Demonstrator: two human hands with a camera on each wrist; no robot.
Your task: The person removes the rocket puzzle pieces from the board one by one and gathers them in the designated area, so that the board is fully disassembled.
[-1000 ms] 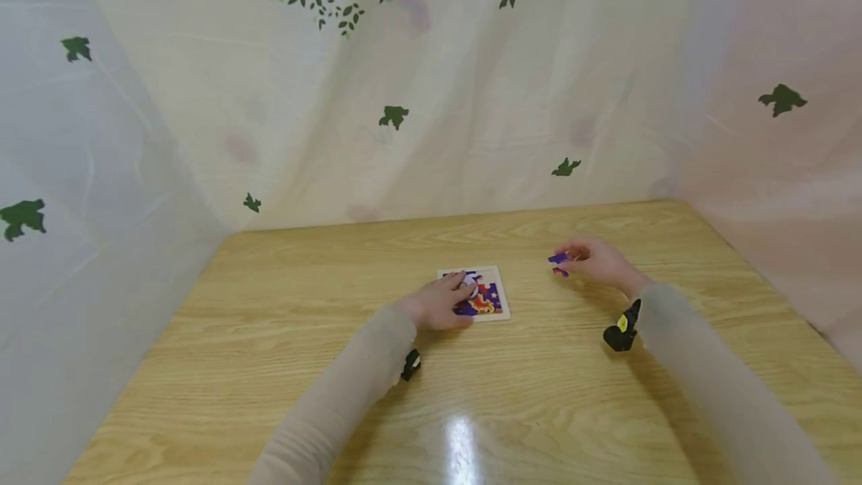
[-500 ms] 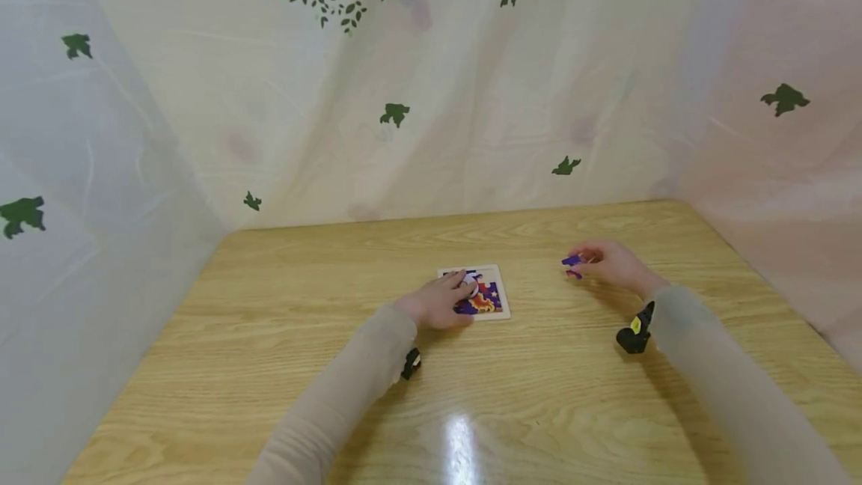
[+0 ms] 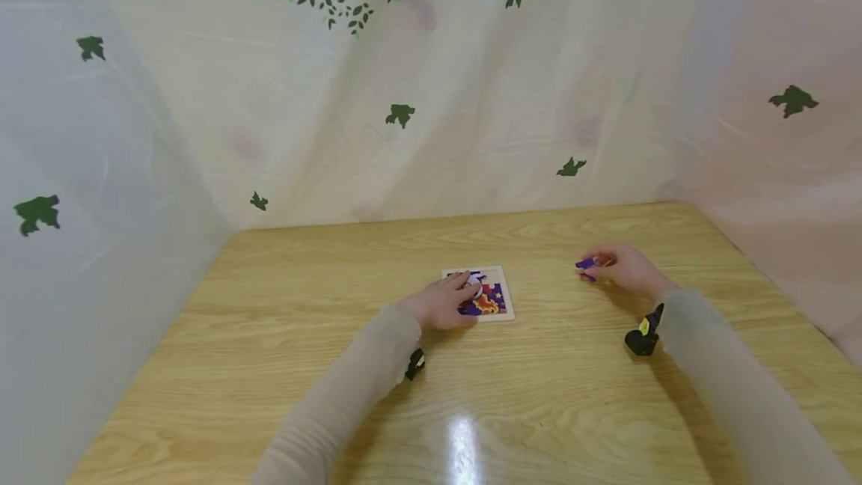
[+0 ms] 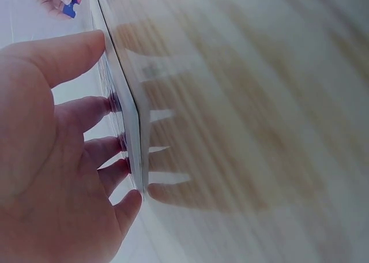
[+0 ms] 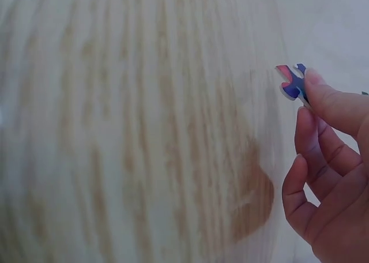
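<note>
Left hand (image 3: pixel 444 304) is laid on the puzzle board (image 3: pixel 509 311), fingers extended and spread, not gripping; left wrist view has the fingertips touching the top face and the thumb at the edge. Board lies flat on the table (image 3: pixel 525 410), around the middle of its width and toward the far half. Visible print is purple with yellow stars and red-orange flame shapes; a pale unfilled area shows at the far right inside the frame, and the hand covers much of the left part. Right hand (image 3: pixel 626 268) is clamped on a puzzle piece (image 3: pixel 584 265), pinched between thumb and fingers, other fingers curled below. Piece is purple-blue with a red-pink patch, knobbed outline, located right of the board and well apart from it. Looks held off the table, but the gap is hard to judge from these angles. Both arms in pale sleeves (image 3: pixel 727 365), a black wrist camera (image 3: pixel 643 339) under each. Pale curtain (image 3: pixel 471 96) with green bird shapes (image 3: pixel 402 115) and a leafy branch print behind the table; glare patch on its near side.
</note>
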